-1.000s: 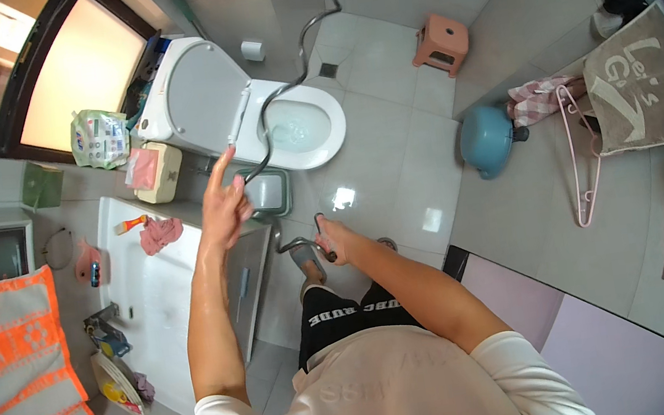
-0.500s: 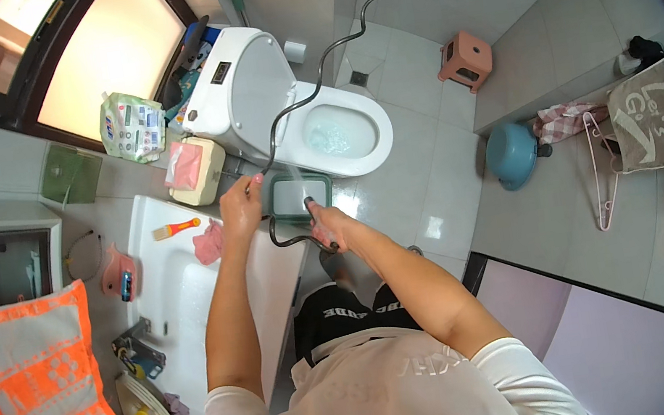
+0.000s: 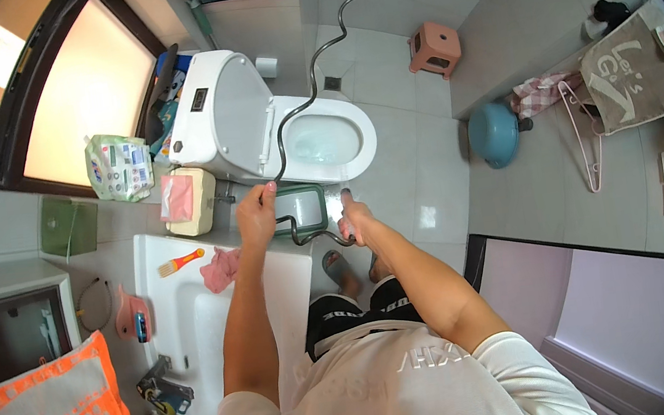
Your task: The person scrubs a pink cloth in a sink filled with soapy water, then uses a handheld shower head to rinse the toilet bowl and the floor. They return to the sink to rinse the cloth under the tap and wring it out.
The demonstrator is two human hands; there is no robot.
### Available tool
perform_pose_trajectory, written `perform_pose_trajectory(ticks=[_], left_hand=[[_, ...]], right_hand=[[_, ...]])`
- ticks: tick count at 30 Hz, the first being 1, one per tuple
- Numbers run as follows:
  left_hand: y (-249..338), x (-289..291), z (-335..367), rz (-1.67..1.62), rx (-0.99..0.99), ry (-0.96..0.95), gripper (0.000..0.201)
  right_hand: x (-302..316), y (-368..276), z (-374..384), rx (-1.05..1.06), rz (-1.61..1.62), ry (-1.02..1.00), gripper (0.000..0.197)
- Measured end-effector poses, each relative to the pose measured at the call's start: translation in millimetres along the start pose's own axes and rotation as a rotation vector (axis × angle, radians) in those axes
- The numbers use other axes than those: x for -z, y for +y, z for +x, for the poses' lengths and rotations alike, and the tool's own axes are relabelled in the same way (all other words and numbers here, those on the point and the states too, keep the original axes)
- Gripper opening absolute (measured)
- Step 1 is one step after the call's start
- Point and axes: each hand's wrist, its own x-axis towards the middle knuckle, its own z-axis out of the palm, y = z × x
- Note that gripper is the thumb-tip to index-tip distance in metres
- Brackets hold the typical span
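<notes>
A dark coiled hose runs down from the top, crosses the toilet and passes through my left hand, which is closed around it. Below that hand the hose loops over to my right hand. My right hand is wrapped around a dark spray head, whose tip points away from me. Between the two hands, farther down, stands a rectangular bin with a green rim. Just beyond is the white toilet with its lid raised and water in the bowl.
On my left is a white washbasin holding an orange-handled brush and a pink cloth. A cream box sits beside the toilet. A pink stool and blue basin are to the right. My slippered foot is below.
My right hand with the spray head has moved right, away from the bin. The fine water spray seen earlier no longer shows. My left hand keeps its hold on the hose.
</notes>
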Motion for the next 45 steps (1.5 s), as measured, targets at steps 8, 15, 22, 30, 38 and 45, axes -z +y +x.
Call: perform_pose_trajectory(ticks=[8, 15, 22, 30, 38, 45], left_hand=[[8, -33, -5, -0.057, 0.096, -0.058, 0.036], [19, -58, 0, -0.100, 0.148, -0.107, 0.037], [-30, -84, -13, -0.092, 0.127, -0.137, 0.040], [-10, -107, -8, -0.085, 0.153, -0.208, 0.039], [39, -54, 12, -0.097, 0.322, -0.159, 0.040], [7, 38, 35, 0.136, 0.188, 0.039, 0.039]], right_hand=[[29, -18, -6, 0.063, -0.062, -0.098, 0.048], [62, -22, 18, -0.055, 0.063, -0.072, 0.049], [60, 1, 3, -0.175, -0.354, -0.059, 0.058], [105, 7, 65, -0.136, -0.002, 0.081, 0.062], [40, 16, 62, -0.004, -0.302, -0.318, 0.052], [-71, -17, -9, -0.020, -0.120, -0.439, 0.056]])
